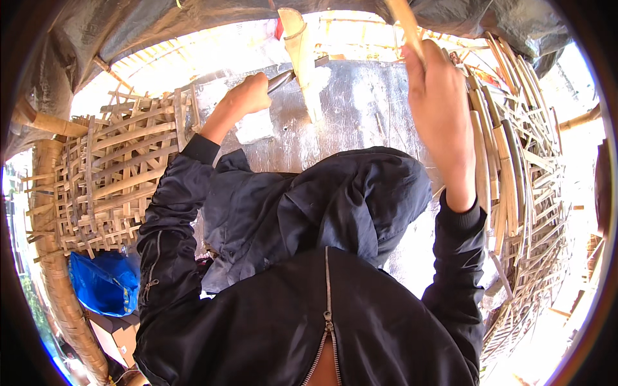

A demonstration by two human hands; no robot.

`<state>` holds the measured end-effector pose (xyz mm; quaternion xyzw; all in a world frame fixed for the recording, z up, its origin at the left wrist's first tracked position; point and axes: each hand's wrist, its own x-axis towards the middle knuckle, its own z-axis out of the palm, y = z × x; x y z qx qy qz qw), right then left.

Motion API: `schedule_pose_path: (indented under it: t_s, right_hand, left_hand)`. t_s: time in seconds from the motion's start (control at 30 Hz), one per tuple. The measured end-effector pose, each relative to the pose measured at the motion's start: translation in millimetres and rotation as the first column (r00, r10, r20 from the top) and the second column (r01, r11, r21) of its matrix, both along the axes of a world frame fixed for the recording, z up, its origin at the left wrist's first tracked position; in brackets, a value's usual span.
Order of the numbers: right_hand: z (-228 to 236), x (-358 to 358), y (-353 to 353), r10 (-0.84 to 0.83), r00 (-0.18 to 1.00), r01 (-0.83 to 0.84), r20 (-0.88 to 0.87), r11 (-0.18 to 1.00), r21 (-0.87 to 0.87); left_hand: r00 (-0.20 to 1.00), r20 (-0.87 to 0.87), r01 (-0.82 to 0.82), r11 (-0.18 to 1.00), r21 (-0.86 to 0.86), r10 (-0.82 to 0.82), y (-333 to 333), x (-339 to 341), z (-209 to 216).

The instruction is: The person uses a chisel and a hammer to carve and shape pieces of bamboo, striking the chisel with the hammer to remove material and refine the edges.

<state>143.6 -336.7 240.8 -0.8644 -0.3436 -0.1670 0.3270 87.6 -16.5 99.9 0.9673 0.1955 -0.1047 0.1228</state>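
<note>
With the left hand [251, 95]'s grip clamped on a knife [280, 82] and the right hand [441, 103]'s on a raised stick [406, 27], the bamboo piece [297, 46] stands between them, knife across it (bite indeterminable), splitting judged early and separation outstanding.

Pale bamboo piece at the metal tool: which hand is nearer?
Left. The left hand is just left of the bamboo piece, holding the metal tool; the right hand is farther off to its right, gripping a wooden stick.
</note>
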Motion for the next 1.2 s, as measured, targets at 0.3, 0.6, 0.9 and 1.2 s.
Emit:
schedule_pose_path:
  t_s: [0.3,0.6,0.9,1.2]
  right_hand:
    - [-135.9,20.1,-5.2,0.190,0.982,-0.188,-0.016,0.951,-0.246]
    - [5.6,9.4,16.3,0.018,0.999,-0.025,0.049,0.990,0.138]
    - [-81.5,10.8,-1.5,0.054,0.982,-0.093,-0.179,0.971,-0.219]
    - [-27.1,19.2,26.0,-0.053,0.998,0.048,0.024,0.982,0.181]
  left_hand:
    - [0.998,0.019,0.059,0.998,0.010,-0.059,-2.1,14.4,4.3]
    - [0.998,0.059,0.006,0.999,0.034,-0.008,1.6,4.6,-6.5]
    - [0.998,0.059,-0.005,1.000,0.028,0.004,10.3,2.8,-9.0]
    - [0.998,0.046,0.033,0.998,0.051,-0.035,4.3,10.7,-3.8]
